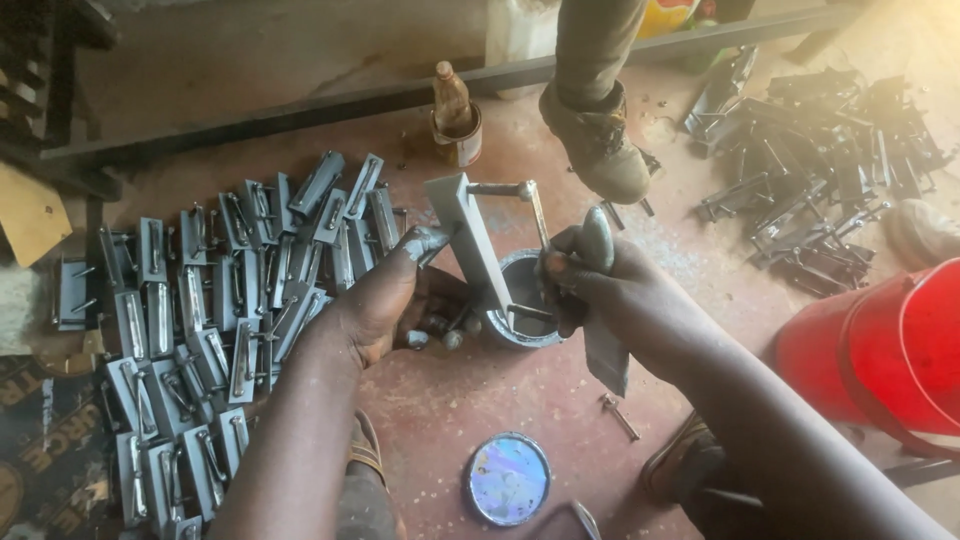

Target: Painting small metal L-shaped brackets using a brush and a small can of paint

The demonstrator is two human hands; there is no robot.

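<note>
Hands: left [385,300] grips grey metal bracket [470,240] | right [600,285] clasps brush [598,240] | over paint tin [525,305]

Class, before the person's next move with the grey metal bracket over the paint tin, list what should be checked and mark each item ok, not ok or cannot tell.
1. Left hand grips the grey-painted metal bracket with wire handle: ok.
2. Right hand holds the paintbrush with grey handle: ok.
3. Bracket sits over the open round paint tin: ok.
4. Paint level in tin: cannot tell.
5. Round tin lid lies apart on the floor: ok.
6. Another person's brown boot stands close behind the tin: not ok.
</note>
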